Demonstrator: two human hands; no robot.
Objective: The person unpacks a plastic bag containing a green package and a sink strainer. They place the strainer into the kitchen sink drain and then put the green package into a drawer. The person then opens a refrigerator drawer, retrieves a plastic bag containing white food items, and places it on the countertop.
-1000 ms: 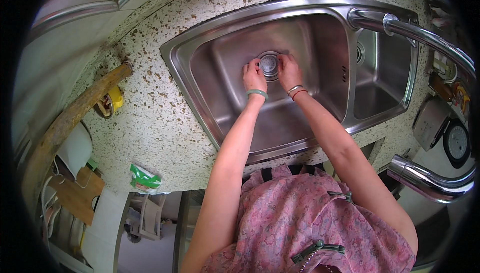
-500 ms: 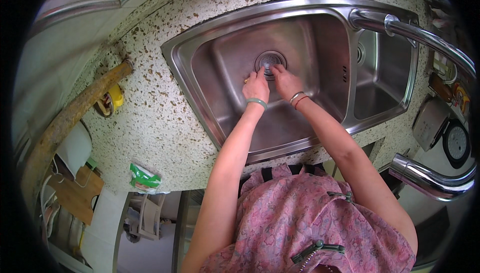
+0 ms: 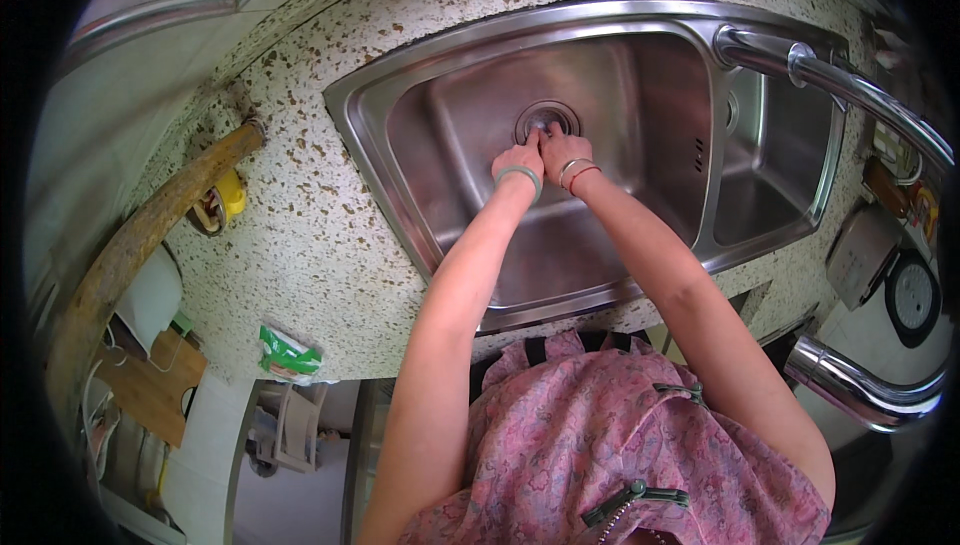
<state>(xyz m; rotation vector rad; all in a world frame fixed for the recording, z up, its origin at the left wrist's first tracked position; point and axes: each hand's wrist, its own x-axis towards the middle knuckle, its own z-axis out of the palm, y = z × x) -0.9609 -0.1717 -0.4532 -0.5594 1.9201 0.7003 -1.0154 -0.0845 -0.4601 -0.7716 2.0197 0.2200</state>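
Both my hands are down in the large steel sink basin (image 3: pixel 480 95), close together at the round metal drain (image 3: pixel 548 111) in its floor. My left hand (image 3: pixel 519 158), with a green bangle (image 3: pixel 519 173) at the wrist, has its fingers bent and a fingertip reaching the drain's near edge. My right hand (image 3: pixel 566 151), wearing a silver bracelet and a red cord (image 3: pixel 578 171), curls its fingers down at the drain beside it. The fingertips of the two hands nearly touch. Whatever lies between or under them is too small and covered to make out.
A chrome faucet (image 3: pixel 870 95) arches over the smaller basin (image 3: pixel 765 160) on the right. Speckled countertop (image 3: pixel 310 175) surrounds the sink. A green-and-white packet (image 3: pixel 290 353) lies near the counter's front edge. A wooden pole (image 3: pixel 170 200) and a yellow item (image 3: pixel 232 195) are at the left.
My hands have drawn closer together over the drain, the right moving slightly left and turning inward. A small pale bit visible between the fingertips before is now hidden. The view has shifted slightly.
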